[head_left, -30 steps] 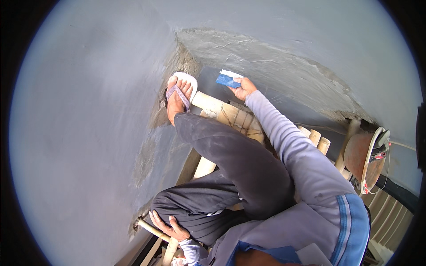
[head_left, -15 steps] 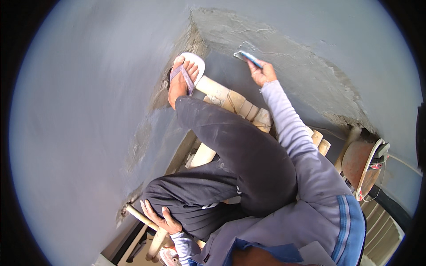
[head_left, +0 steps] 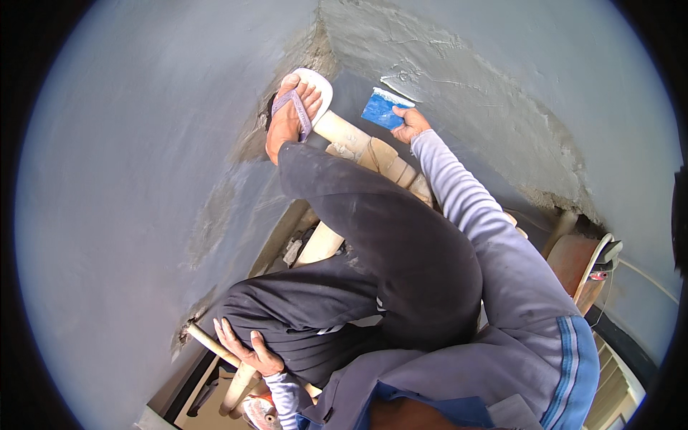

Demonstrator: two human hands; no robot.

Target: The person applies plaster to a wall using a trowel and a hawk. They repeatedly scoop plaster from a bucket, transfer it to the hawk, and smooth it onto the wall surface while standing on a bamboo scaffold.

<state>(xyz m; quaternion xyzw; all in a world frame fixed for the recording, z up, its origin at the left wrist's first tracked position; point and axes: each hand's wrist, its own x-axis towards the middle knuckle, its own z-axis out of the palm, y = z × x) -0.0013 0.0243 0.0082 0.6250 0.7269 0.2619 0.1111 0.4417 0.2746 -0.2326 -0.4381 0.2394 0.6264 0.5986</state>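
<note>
My right hand [head_left: 411, 125] is stretched out to the wall corner and grips a blue flat plastering float [head_left: 381, 109], held against the rough grey plaster [head_left: 459, 79]. My left hand [head_left: 247, 347] rests flat on my left thigh, fingers spread, near a bamboo pole [head_left: 215, 344]. My right leg is raised, its foot in a white and purple sandal [head_left: 301, 104] braced against the corner on a bamboo scaffold [head_left: 358, 147].
Smooth grey wall [head_left: 129, 186] fills the left. A rougher plastered wall runs to the right, with a ragged lower edge [head_left: 552, 197]. A reddish-brown round container [head_left: 573, 261] with a white cable sits at the right. Wooden slats lie below at the lower right.
My right hand has carried the blue float along the plaster near the corner, turning its flat blue face into view. My left hand stays on the thigh.
</note>
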